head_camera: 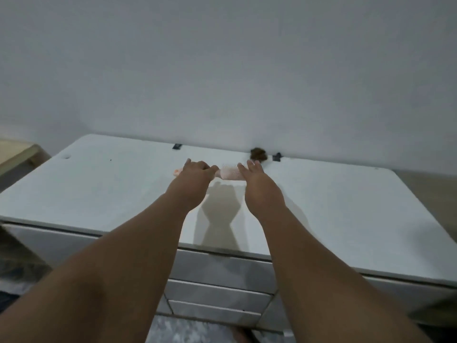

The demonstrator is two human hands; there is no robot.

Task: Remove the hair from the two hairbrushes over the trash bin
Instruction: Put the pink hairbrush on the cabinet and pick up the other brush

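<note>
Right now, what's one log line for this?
left hand: grips pink hairbrush handle | right hand: open at bristles | brown clump: on dresser, by wall | trash bin: not in view

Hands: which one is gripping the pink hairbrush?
The left hand, curled round the pink hairbrush handle; the right hand has straight fingers at the bristle head.

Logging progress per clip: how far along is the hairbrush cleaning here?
Looks done: a brown hair-like tuft lies on the white cabinet top by the wall, not in a bin. In hand: the left hand grips the pink plastic hairbrush by its handle; the right hand is open at its head. Left: no second brush or trash bin shows; hair left in it is unclear.
</note>
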